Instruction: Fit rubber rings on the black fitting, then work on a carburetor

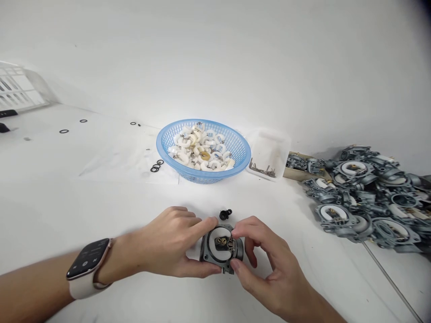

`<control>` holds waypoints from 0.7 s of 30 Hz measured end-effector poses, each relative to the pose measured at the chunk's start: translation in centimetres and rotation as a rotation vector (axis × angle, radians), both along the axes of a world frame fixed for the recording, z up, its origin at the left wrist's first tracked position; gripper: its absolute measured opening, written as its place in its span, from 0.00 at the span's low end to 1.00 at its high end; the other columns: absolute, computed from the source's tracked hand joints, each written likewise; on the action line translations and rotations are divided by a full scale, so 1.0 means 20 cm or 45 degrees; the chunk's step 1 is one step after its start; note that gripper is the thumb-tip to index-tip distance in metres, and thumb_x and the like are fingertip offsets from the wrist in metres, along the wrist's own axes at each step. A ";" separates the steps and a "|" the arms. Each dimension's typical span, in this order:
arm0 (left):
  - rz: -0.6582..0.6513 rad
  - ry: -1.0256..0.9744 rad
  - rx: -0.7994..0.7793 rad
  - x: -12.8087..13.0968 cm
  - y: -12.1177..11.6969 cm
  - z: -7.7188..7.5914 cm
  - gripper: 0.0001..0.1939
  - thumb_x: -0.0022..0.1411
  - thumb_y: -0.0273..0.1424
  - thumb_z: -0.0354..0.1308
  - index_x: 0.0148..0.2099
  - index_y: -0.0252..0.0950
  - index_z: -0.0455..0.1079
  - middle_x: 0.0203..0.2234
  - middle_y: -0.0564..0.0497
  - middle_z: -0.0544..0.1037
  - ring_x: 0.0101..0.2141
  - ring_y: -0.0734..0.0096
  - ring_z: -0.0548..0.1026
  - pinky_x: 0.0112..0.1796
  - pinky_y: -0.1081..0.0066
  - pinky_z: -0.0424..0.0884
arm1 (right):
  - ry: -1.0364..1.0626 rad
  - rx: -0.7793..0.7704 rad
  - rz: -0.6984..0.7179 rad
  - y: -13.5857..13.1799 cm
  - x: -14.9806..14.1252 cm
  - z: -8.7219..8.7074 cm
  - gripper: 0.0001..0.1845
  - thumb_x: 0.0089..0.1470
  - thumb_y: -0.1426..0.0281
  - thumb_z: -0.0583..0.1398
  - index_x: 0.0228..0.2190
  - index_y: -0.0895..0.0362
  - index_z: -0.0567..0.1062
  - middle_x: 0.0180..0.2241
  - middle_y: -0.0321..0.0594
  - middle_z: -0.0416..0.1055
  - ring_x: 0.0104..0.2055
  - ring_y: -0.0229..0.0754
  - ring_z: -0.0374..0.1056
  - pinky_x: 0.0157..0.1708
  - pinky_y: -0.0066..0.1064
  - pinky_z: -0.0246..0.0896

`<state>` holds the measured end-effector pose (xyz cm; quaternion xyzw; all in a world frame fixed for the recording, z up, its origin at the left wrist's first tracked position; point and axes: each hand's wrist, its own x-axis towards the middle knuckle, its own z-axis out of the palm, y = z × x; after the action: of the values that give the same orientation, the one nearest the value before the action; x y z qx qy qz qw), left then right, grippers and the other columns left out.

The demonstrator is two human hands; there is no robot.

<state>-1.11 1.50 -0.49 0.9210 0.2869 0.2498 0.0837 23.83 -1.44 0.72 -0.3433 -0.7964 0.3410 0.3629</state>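
Observation:
A grey metal carburetor point(209, 257) rests on the white table with its round bowl opening facing up. Inside it sits a C-shaped white float point(213, 244), with brass jets point(221, 241) in the middle and a metal hinge at the right. My left hand point(171, 244) grips the carburetor's left side, index finger on the far edge and thumb on the near one. From the right, my right hand point(269, 264) closes thumb and index finger on the carburetor at both ends of the hinge. Whether a small pin is between those fingertips is hidden. Just behind lies a small black fitting point(225, 214).
A blue basket point(161, 146) of white floats stands behind my hands, beside a clear tray point(284, 139) of metal pins. Many carburetors point(360, 202) are piled at the right, near a cardboard box point(292, 174). Black O-rings point(155, 168) lie left; a white rack point(33, 96) stands far left.

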 end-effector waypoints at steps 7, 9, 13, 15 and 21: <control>0.005 0.000 -0.010 0.00 0.01 0.00 0.26 0.71 0.52 0.53 0.53 0.34 0.66 0.22 0.55 0.75 0.21 0.66 0.75 0.24 0.65 0.65 | -0.038 0.089 0.013 0.01 0.01 -0.01 0.24 0.59 0.80 0.59 0.53 0.46 0.67 0.44 0.38 0.69 0.29 0.35 0.62 0.28 0.29 0.66; -0.003 -0.002 -0.015 0.00 0.01 0.00 0.26 0.71 0.52 0.53 0.53 0.34 0.66 0.22 0.55 0.75 0.21 0.66 0.74 0.24 0.65 0.65 | -0.043 0.089 0.025 0.00 0.01 0.00 0.25 0.58 0.80 0.59 0.53 0.47 0.67 0.44 0.39 0.69 0.29 0.36 0.62 0.28 0.30 0.66; -0.005 0.004 0.000 0.00 0.01 0.00 0.26 0.70 0.52 0.54 0.52 0.34 0.66 0.22 0.55 0.74 0.21 0.64 0.75 0.24 0.65 0.66 | -0.061 0.087 0.036 0.00 0.01 0.01 0.27 0.56 0.80 0.59 0.54 0.47 0.67 0.46 0.40 0.69 0.29 0.37 0.62 0.29 0.32 0.67; -0.001 0.007 0.015 0.00 0.01 0.00 0.26 0.70 0.52 0.54 0.52 0.34 0.66 0.22 0.55 0.75 0.21 0.64 0.75 0.24 0.65 0.65 | -0.056 0.086 0.021 0.00 0.01 0.00 0.25 0.58 0.80 0.59 0.53 0.46 0.67 0.46 0.40 0.69 0.29 0.37 0.62 0.29 0.32 0.67; -0.004 -0.017 0.031 0.00 0.01 -0.01 0.26 0.71 0.52 0.54 0.53 0.34 0.66 0.22 0.55 0.74 0.21 0.65 0.75 0.25 0.65 0.65 | -0.042 0.088 -0.035 0.01 0.00 -0.01 0.21 0.61 0.79 0.58 0.52 0.46 0.68 0.45 0.39 0.68 0.29 0.36 0.63 0.30 0.32 0.68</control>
<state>-1.13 1.66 -0.60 0.9208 0.2819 0.2590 0.0749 23.87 -1.21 0.44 -0.3469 -0.8088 0.3025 0.3659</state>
